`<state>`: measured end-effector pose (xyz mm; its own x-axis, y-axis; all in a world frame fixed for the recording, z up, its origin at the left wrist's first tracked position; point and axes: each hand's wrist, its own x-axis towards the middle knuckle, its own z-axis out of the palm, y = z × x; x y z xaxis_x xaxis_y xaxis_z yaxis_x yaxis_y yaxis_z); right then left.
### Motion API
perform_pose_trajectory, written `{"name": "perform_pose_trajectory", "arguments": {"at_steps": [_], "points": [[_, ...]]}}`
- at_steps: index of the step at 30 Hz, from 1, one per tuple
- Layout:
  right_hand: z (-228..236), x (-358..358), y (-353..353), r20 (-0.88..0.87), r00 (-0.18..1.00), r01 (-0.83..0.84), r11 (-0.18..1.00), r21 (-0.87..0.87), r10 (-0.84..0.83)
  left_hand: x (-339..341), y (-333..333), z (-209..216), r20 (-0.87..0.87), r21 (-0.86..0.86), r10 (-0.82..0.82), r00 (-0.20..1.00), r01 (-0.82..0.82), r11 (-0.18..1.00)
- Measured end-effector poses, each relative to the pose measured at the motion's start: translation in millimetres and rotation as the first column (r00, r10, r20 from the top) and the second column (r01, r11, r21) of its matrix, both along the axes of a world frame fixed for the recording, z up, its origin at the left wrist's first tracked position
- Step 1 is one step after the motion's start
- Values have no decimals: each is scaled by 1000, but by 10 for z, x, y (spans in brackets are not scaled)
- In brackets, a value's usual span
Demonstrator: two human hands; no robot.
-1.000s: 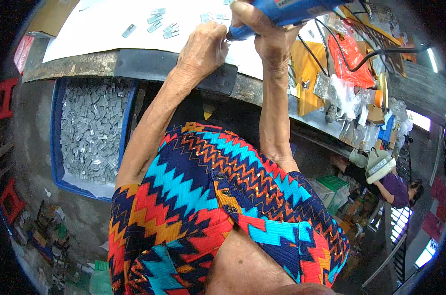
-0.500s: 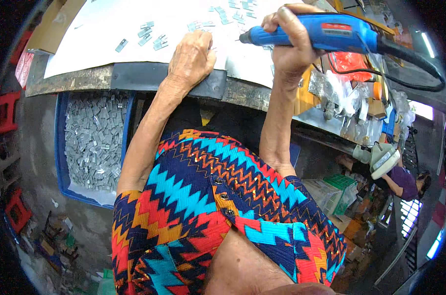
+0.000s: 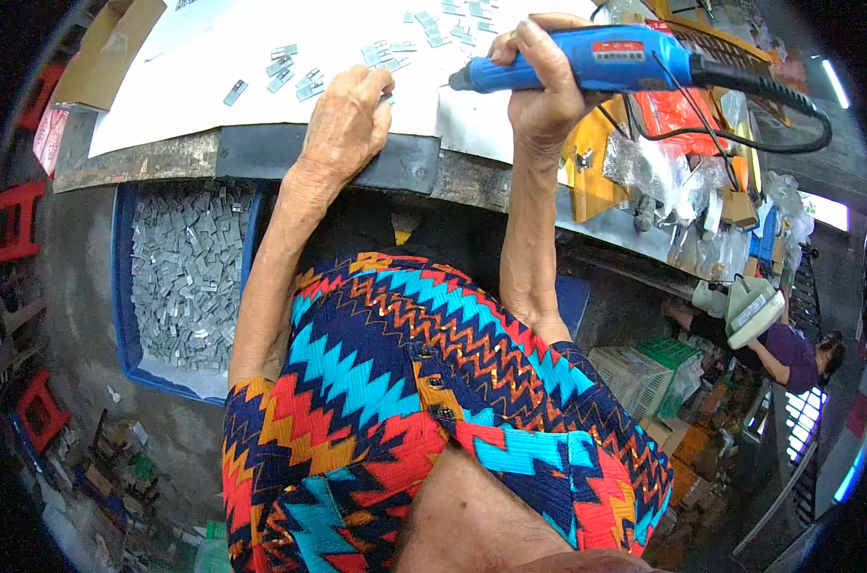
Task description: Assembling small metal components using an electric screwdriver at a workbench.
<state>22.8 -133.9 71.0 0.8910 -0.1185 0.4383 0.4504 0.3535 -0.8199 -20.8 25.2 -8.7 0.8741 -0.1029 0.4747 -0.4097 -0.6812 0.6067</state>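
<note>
— Before moving outward, where to look for the blue power tool (image 3: 634, 67)?

— Raised over the near edge of the workbench (image 3: 166, 159), gripped firmly in the right hand (image 3: 548, 107), with dark nose (image 3: 460, 80) pointing left and apart from the left hand (image 3: 345, 119).

— And that left hand, doing what?

— Curled above the near edge, fingers closed, apparently pinching a small grey piece (image 3: 387, 96). Too hidden to make out fully.

— Any trouble likely from here?

— Possibly a slip of the nose into the left fingers, given so little of the piece exposed. Possibly a snag too: black cable (image 3: 777, 88) looping right, near clear plastic bags (image 3: 672, 181) and a red bag (image 3: 672, 116), and liable to tug the tool off line.

— Further out?

— Loose grey pieces (image 3: 279, 66) in clusters on the white sheet (image 3: 194, 76), toward the far edge; perhaps easily scattered by a dragging wrist. Cardboard box (image 3: 118, 57) at the left edge. Below the near edge, leftward, a blue tray (image 3: 126, 296) full of similar pieces. Off to the right, well beyond the workbench, a co-worker (image 3: 787, 351) in purple.
</note>
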Motion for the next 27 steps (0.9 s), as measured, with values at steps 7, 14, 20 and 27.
{"name": "perform_pose_trajectory", "arguments": {"at_steps": [7, 14, 20, 27], "points": [[59, 6, -49, 189, 966, -178, 984, 7, 174, -18, -136, 67, 37, -49, 43, 998, -41, 998], [133, -118, -7, 229, 951, -215, 977, 11, 207, 12, -299, 23, 47, -74, 87, 995, -84, 994], [119, -131, -25, 216, 950, -240, 970, 41, 226, 20, -301, 3, 87, -135, 77, 993, -65, 989], [146, -124, -127, 207, 946, -271, 959, 77, 251, 1, -315, 50, 13, -271, 68, 998, -62, 961]]}}
